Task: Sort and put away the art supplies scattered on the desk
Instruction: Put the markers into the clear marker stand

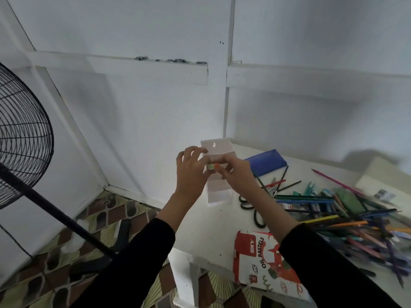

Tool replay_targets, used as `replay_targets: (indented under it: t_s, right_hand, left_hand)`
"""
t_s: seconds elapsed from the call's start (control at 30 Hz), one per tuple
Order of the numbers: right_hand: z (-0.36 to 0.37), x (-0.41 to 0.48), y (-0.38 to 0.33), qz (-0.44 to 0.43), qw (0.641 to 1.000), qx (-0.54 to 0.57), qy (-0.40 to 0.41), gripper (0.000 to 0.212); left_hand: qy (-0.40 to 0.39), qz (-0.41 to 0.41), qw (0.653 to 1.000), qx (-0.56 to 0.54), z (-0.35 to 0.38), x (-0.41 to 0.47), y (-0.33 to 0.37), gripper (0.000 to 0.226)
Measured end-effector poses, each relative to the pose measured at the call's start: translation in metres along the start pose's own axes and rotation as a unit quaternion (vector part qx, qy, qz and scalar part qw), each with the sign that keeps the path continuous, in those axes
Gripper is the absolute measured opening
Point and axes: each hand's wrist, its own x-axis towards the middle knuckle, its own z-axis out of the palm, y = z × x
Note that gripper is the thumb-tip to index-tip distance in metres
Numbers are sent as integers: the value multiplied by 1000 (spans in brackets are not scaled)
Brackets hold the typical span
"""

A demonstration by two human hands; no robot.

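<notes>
**A:** What are the hands doing?

**B:** Both are holding a clear packet (219, 192) up in the air, above the far left corner of the tabletop (206, 232). The left hand (191, 172) is gripping the packet's left edge. Its fingers (195, 151) are curling in near the white header strip with the hang hole. The right hand (236, 172) is pinching the packet from the right side.

**A:** Is anything showing between them?

**B:** A small green and orange piece (213, 166) is showing just where the fingertips are meeting. I cannot tell whether it is sitting inside the packet or against its front.

**A:** And where are the other supplies lying?

**B:** On the tabletop, off to the right. A big heap of coloured pencils (347, 221) is sprawling there, the pencils crossing one another. Black-handled scissors (244, 205) are lying just left of the heap, partly under the right forearm. A blue pencil case (265, 162) is lying farther back, near the wall. A red and white oil pastels box (262, 252) is sitting by the near edge, partly hidden by the right sleeve.

**A:** Anything around the tabletop?

**B:** A pale box (382, 178) with a barcode label is sitting at the far right, blurred. A black fan (24, 138) is standing on the patterned floor (100, 214) to the left.
</notes>
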Motion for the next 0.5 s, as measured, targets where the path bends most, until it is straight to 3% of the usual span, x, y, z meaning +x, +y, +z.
replay_targets:
  t_s: [0.27, 0.4, 0.5]
  right_hand:
    - [1, -1, 4, 27, 993, -111, -13, 23]
    - [-11, -8, 6, 26, 999, 6, -40, 32]
    - [-38, -28, 5, 36, 997, 66, 11, 30]
  left_hand:
    - [-29, -31, 998, 50, 2, -4, 9, 26]
    - [-50, -81, 995, 9, -2, -13, 16, 47]
    - [-8, -97, 994, -41, -7, -16, 31, 47]
